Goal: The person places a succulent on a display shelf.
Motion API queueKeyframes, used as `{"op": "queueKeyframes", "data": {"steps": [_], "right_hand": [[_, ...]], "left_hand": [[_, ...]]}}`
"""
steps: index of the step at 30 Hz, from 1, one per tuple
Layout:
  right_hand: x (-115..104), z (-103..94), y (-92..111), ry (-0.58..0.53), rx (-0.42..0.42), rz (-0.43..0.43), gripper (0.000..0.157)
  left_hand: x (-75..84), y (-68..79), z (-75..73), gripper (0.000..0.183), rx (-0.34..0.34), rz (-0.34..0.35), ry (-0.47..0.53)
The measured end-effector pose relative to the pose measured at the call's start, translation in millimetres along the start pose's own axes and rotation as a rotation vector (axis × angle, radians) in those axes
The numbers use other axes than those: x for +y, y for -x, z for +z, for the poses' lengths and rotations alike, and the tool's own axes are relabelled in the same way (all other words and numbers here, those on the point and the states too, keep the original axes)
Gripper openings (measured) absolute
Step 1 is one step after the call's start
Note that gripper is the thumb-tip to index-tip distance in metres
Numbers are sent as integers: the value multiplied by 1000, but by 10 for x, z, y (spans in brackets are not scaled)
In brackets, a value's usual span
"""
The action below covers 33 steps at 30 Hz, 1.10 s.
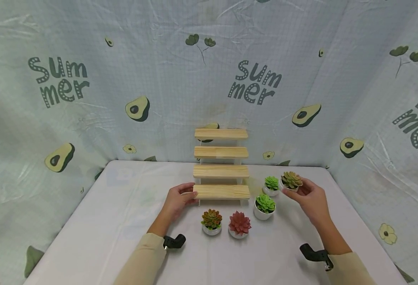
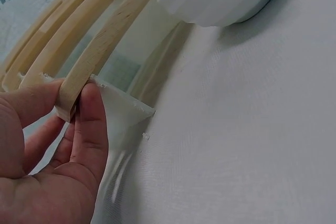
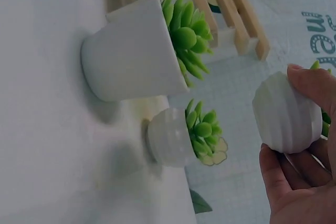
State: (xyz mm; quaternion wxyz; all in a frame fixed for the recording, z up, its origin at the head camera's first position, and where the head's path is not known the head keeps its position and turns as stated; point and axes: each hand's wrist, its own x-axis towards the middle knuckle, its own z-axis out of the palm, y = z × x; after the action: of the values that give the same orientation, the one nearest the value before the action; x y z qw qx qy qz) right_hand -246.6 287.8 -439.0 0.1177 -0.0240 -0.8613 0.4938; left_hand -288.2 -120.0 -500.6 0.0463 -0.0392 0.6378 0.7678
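Note:
My left hand (image 1: 177, 200) pinches the left end of the lowest wooden step on a tiered stand (image 1: 221, 191); thumb and fingers close round that end in the left wrist view. In my right hand (image 1: 312, 198) a potted succulent (image 1: 291, 180) with brownish-green leaves is held by its ribbed white pot (image 3: 287, 114), raised off the table. Beside it stand a small green succulent (image 1: 271, 184) and a larger-potted green succulent (image 1: 265, 206). In front of the stand are an orange-green succulent (image 1: 211, 221) and a red succulent (image 1: 239, 224), both in white pots.
A white-covered table (image 1: 123, 213) bears everything. Behind it and at both sides hangs a pale curtain (image 1: 173, 79) printed with avocados and lettering. The stand's upper steps (image 1: 221, 152) rise toward the back curtain. Each wrist wears a black camera mount (image 1: 175, 241).

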Motion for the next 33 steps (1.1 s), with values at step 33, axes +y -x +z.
{"op": "queueKeyframes", "data": {"steps": [33], "right_hand": [[-804,624,-603,-225,-245,-175,68]], "left_hand": [[7,-32,-30,43,-9,-46,-85]]}}
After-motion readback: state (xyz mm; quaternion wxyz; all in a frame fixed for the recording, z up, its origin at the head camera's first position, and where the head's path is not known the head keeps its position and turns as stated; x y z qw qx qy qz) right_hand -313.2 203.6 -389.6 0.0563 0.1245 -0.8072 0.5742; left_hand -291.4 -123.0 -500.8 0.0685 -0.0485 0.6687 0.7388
